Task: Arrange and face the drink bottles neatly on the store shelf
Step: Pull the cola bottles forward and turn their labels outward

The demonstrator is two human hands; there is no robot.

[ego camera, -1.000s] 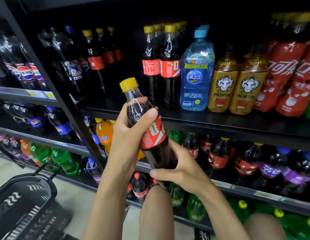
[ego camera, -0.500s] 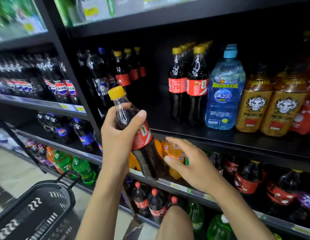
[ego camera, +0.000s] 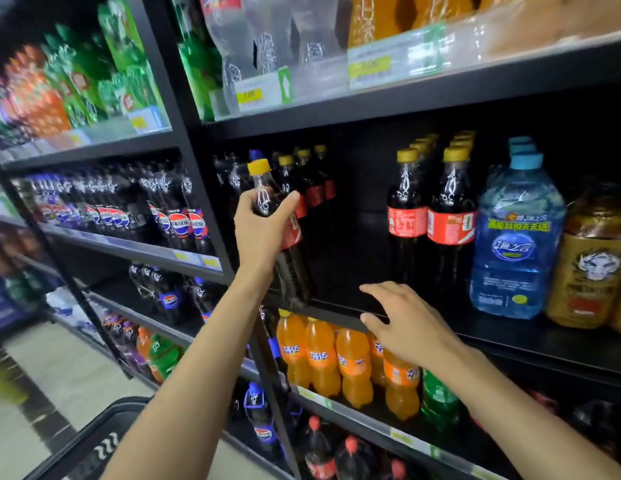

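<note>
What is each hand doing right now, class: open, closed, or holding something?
Left hand: grips the yellow-capped cola bottle.
Right hand: open, fingers spread, holding nothing.

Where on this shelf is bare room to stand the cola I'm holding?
The bare black shelf between the left cola row and the two yellow-capped cola rows. From there rightward it is crowded: blue water bottles, then gold bottles side by side. The right hand hovers at that gap's front edge.

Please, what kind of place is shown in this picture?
Most likely a shop's drinks aisle: black shelves lined with orange soda bottles and other soft drinks, price tags on the shelf edges, and a shopping basket at lower left.
</note>
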